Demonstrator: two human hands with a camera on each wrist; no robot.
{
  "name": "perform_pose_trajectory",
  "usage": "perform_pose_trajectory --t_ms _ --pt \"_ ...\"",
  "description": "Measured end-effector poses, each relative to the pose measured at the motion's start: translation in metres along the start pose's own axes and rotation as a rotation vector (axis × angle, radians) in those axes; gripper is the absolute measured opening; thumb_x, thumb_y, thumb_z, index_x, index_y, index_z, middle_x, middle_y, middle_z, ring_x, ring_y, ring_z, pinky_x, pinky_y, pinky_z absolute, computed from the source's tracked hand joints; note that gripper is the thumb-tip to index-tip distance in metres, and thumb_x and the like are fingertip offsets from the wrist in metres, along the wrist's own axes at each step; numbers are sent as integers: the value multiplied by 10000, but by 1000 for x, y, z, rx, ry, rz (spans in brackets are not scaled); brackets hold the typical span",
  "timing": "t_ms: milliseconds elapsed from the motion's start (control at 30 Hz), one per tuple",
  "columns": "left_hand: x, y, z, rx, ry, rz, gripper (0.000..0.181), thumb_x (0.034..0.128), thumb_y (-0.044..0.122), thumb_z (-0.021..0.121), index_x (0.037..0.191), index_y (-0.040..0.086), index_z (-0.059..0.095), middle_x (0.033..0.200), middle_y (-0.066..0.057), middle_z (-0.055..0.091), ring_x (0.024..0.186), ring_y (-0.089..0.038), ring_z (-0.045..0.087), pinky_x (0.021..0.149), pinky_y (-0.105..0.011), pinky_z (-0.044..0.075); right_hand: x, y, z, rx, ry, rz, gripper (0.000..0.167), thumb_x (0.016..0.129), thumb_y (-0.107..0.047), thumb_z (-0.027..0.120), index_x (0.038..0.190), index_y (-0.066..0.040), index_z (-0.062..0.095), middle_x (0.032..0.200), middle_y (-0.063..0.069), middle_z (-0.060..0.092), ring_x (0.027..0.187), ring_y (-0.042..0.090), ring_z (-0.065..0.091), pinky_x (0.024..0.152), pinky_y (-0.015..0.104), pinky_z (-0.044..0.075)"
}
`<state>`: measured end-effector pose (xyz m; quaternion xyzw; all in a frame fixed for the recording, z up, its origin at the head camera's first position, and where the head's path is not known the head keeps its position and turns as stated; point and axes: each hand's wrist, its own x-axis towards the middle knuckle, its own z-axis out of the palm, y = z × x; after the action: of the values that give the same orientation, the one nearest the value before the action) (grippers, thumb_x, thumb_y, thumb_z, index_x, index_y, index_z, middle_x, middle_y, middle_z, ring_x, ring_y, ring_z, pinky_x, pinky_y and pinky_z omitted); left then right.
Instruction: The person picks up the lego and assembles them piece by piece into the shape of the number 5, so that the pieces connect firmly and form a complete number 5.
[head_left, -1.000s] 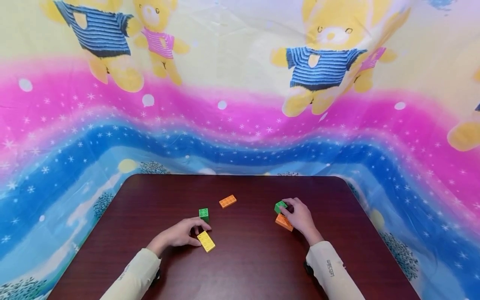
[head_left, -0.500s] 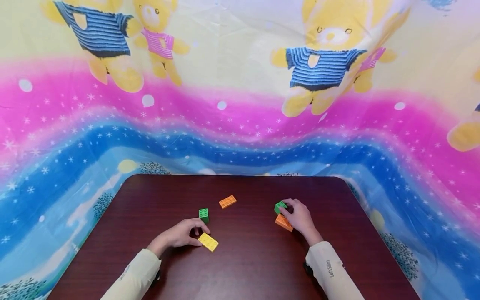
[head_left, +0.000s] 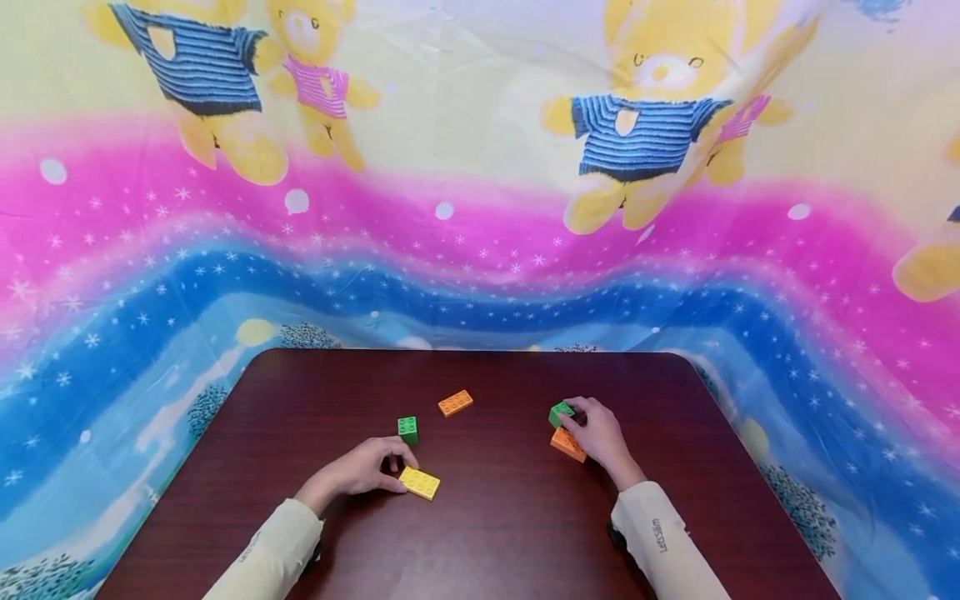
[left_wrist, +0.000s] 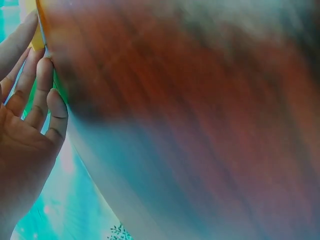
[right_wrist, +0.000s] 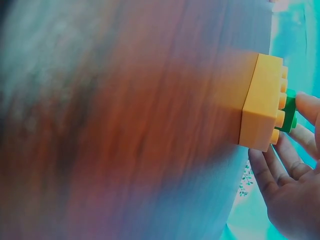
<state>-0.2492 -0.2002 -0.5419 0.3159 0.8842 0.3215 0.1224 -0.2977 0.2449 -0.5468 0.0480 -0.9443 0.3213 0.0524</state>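
Observation:
A flat yellow building brick [head_left: 420, 482] with studs lies on the dark brown table, its left end between the thumb and index finger of my left hand [head_left: 362, 468]. In the left wrist view the fingers are partly curled beside the yellow brick [left_wrist: 37, 41]. Just beyond that hand sits a small green brick [head_left: 407, 429]. My right hand [head_left: 600, 433] pinches another green brick [head_left: 558, 414] between thumb and fingertips. Directly in front of it lies an orange brick [head_left: 568, 445], which the right wrist view shows as a thick studded block [right_wrist: 262, 102] near the fingers.
A second orange brick [head_left: 455, 403] lies farther back, between the two green ones. The table [head_left: 495, 542] has rounded far corners. Behind it hangs a printed cloth [head_left: 465, 250] with bears and snowflakes, which reaches down to the table's far edge.
The yellow brick has turned on the table, from pointing toward me to lying more sideways, and shifted slightly right. My right hand and the other bricks stay in place.

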Motion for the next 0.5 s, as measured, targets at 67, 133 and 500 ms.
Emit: perform_pose_trajectory --t_ms 67,133,500 --pt "0 2 1 0 7 3 245 871 184 850 1084 235 742 1025 85 645 844 -111 566 758 -265 516 0 0 1 3 1 -4 380 1004 -308 701 1330 -113 674 1149 90 663 962 236 626 826 430 572" --pt "-1 5 1 1 18 7 241 870 186 851 1080 227 742 1015 82 646 836 -120 571 753 -273 519 -1 0 1 5 1 -9 377 1004 -301 702 1328 -110 676 1146 91 663 957 236 628 820 426 573" --pt "7 25 16 37 101 0 225 866 278 858 1051 229 740 973 92 649 819 -116 578 741 -238 491 0 0 0 -3 3 -10 391 1001 -309 705 1335 -108 673 1155 91 664 969 238 627 842 445 570"
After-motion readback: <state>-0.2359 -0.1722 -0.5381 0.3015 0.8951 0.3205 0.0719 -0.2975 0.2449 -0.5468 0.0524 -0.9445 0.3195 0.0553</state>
